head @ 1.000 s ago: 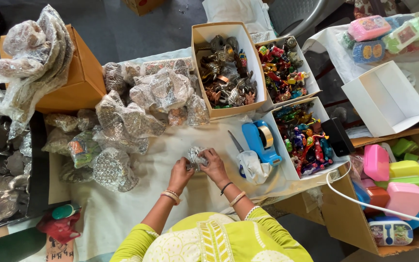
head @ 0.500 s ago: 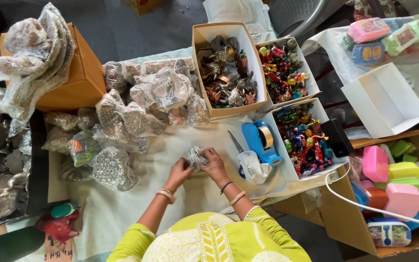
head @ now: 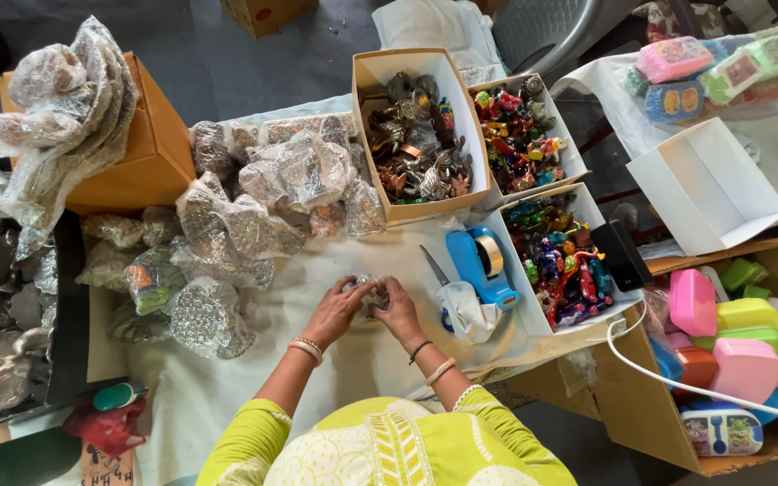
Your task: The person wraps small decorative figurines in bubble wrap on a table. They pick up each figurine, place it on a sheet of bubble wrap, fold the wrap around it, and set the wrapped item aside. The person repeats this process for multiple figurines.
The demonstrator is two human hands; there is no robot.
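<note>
A matt white cloth covers the worktop. At frame centre, the small packet looks like crinkled clear film, glossy. The heap of wrapped bundles to its upper left has the same shiny, wrinkled plastic. The open boxes at upper centre are matt cardboard, one holding dull metallic figurines. The blue tape dispenser is smooth plastic. At lower right, the pastel cases are glossy plastic in a brown carton.
</note>
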